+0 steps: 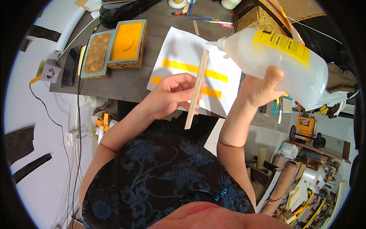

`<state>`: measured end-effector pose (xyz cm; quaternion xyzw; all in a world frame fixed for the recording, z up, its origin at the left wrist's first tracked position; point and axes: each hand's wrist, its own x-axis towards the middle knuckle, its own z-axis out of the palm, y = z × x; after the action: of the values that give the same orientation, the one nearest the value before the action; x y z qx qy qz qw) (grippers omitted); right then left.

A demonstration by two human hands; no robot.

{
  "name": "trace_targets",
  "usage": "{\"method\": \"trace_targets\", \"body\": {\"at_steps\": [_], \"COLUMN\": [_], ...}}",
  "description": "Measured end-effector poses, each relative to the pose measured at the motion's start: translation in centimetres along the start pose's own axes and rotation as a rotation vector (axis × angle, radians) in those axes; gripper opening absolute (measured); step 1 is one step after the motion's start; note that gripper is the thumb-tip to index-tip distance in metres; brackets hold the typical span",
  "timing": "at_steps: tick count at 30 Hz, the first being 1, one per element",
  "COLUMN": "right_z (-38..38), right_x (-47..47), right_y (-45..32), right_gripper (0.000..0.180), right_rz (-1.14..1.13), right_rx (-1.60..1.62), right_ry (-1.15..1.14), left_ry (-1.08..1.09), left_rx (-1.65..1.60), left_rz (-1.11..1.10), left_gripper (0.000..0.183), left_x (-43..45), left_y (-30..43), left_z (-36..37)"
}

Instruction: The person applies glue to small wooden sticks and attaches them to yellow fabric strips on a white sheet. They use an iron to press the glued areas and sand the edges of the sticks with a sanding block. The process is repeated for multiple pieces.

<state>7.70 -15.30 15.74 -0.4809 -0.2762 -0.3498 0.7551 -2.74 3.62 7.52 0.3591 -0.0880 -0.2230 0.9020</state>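
Between the thumb and fingers of my left hand [178, 96] is a narrow flat wooden strip [197, 88], tilted slightly, with a glossy streak along its face. My right hand [261, 88] grips a large translucent plastic squeeze bottle [280, 63] with a yellow label. The bottle lies almost sideways, its nozzle pointing left, near the strip's upper end and apart from it. Beneath both hands a white paper sheet [183, 45] rests on the dark table [154, 37]. Two orange strips [217, 75] lie across the sheet, partly hidden by the left hand and the wooden strip.
An orange-lined box [127, 40] and its patterned companion piece [97, 54] stand left of the sheet, near a black phone [71, 66] and a hanging cable. Brushes [204, 20], a red-handled tool [179, 13] and a jar [178, 3] are at the back. A cutting mat [274, 108] lies right.
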Motion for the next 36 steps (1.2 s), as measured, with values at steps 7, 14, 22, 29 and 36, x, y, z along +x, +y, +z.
{"method": "trace_targets", "body": {"at_steps": [7,14,22,29,36], "right_z": [-3.5,-6.7,-4.1,-2.3,-2.8], "right_x": [2.3,0.9,-0.1,-2.2,-2.7], "right_y": [9.6,22.2,18.1,4.7,3.8], "right_gripper": [0.055,0.041,0.05,0.025,0.025], "right_rz": [0.625,1.062,1.099,0.167,0.21], "right_rx": [0.541,1.295,1.071,-0.535,-0.786], "right_ry": [0.476,0.796,0.708,-0.847,-1.047], "left_ry": [0.007,0.247,0.521,0.433,0.242], "left_rx": [0.007,0.244,1.072,1.771,1.875], "left_rz": [0.051,0.273,0.538,0.647,0.682], "left_gripper": [0.027,0.027,0.02,0.028,0.036], "left_x": [-1.4,-2.5,-2.0,0.0,2.2], "left_y": [0.1,2.6,4.4,4.9,4.1], "left_z": [-2.1,-4.3,-4.3,-4.6,-5.6]}}
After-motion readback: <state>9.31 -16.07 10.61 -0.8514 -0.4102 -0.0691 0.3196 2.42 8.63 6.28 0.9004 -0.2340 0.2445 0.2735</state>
